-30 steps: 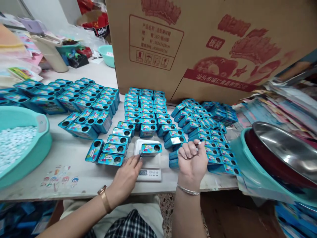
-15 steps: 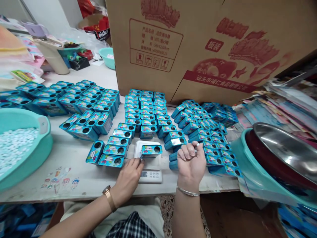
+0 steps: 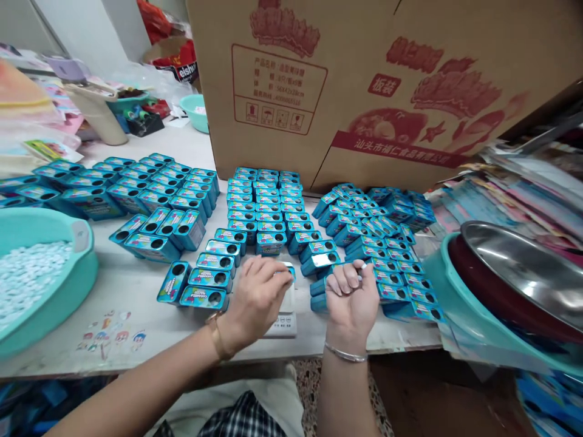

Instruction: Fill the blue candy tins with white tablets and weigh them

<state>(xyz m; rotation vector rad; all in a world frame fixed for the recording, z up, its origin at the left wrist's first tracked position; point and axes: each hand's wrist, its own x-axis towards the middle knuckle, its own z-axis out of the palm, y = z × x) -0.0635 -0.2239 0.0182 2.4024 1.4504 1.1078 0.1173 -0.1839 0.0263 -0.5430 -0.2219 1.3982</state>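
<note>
My left hand (image 3: 262, 294) is over a small white kitchen scale (image 3: 283, 326), its fingers drawn together above a blue tin (image 3: 291, 273) that stands on the scale. The hand covers most of that tin, and anything in the fingertips is hidden. My right hand (image 3: 350, 291) is palm up to the right of the scale, fingers curled in. Small white pieces (image 3: 360, 278) show at its thumb and fingers. Rows of blue tins (image 3: 271, 225) with a dark round hole in the top stand behind the scale. More tins (image 3: 207, 277) stand left of it.
A turquoise basin (image 3: 84, 273) of small pale pieces stands at the left. Behind the tins rises a large cardboard box (image 3: 282, 142). At the right, a steel bowl (image 3: 523, 273) rests in stacked basins. The table's front edge runs just below my hands.
My left hand has lifted from the scale's left edge and moved right and up over the tin on it, hiding most of it. My right hand stays curled in the same place.
</note>
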